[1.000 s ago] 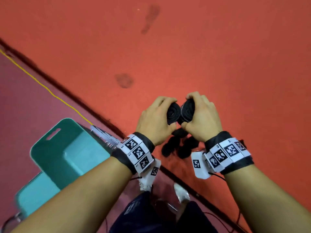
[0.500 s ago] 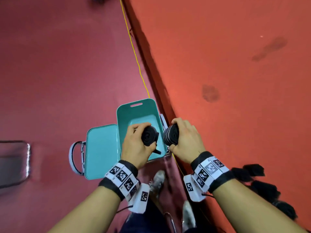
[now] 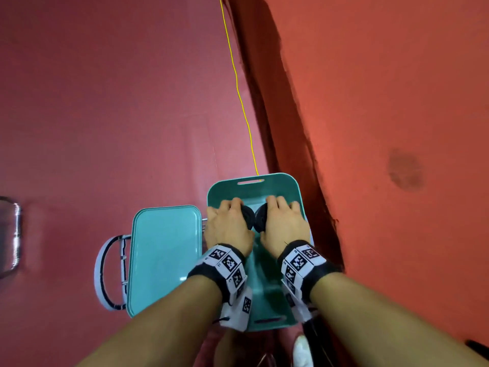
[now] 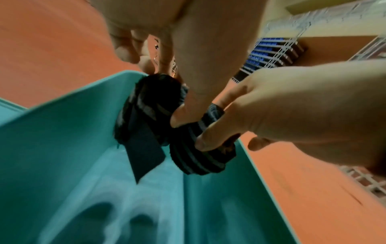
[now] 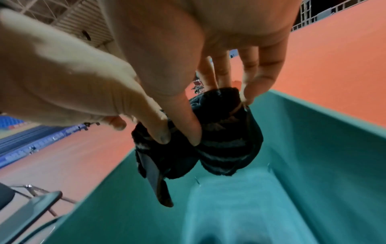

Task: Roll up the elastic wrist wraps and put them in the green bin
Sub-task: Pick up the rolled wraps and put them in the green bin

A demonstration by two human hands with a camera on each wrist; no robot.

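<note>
Overhead, both grips clasping rolled wraps [image 3: 250,219] inside green bin [image 3: 296,189], lid [image 3: 164,255] alongside

The green bin [image 3: 297,197] stands open at the top, and both hands reach down inside it between its side walls, the left hand [image 3: 227,229] and the right hand [image 3: 284,226] side by side, each gripping a rolled wrap [image 4: 150,105] that touches the other wrap [image 4: 200,148]. Below the rolls the bin's floor lies bare. The teal lid [image 3: 164,255] lies flat just beside the bin's left wall, and a dark ridge [image 3: 288,144] in the floor runs along the right wall.
</note>
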